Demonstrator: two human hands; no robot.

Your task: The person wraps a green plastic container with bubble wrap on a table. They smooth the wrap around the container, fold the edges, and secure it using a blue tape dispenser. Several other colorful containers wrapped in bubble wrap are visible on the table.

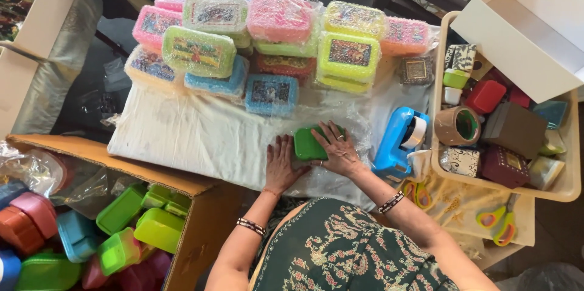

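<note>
A small green plastic box (307, 143) lies on a sheet of clear plastic wrap (356, 122) spread over a white cloth (194, 136). My right hand (338, 148) rests on top of the green box, fingers spread, rings on them. Beside it on the left, my left hand (281, 163) presses flat on the cloth, touching the box's left edge. Behind them stands a pile of wrapped decorated boxes (274, 41) in pink, green, blue and yellow.
A blue tape dispenser (398, 138) sits right of my hands. A cream tray (569, 187) holds a brown tape roll (457, 125) and small boxes. Scissors (500, 221) lie at lower right. A cardboard carton (201, 206) at lower left holds several plain coloured boxes.
</note>
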